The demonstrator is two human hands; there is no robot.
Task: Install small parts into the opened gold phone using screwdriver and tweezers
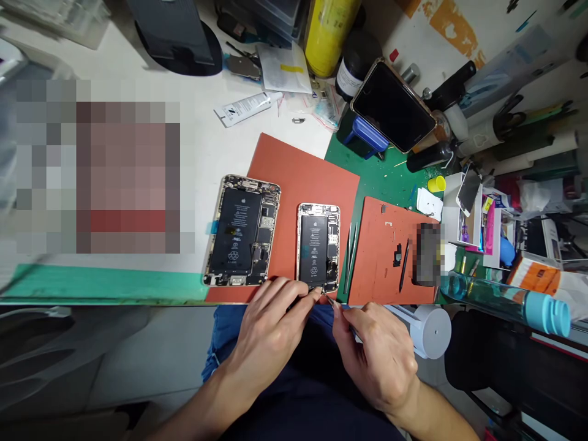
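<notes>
A smaller opened smartphone (314,245) lies on a reddish-brown mat, its black battery and circuit boards exposed. My left hand (275,324) grips its bottom edge, with thumb and forefinger close together there. In my right hand (379,352), pinched between thumb and fingers, is a slim pointed metal tool (329,299). Its tip is at the phone's lower edge; most of its shaft is hidden by the hand. To the left, a larger opened smartphone (241,233) also shows its battery and boards, apart from my fingertips.
Metal tweezers (351,260) lie between the large mat (294,165) and a second mat (376,245) holding small dark parts. A blue water bottle (491,300) lies at the right edge. Behind are a propped phone (394,104), a white tube (245,109) and a yellow can (329,37).
</notes>
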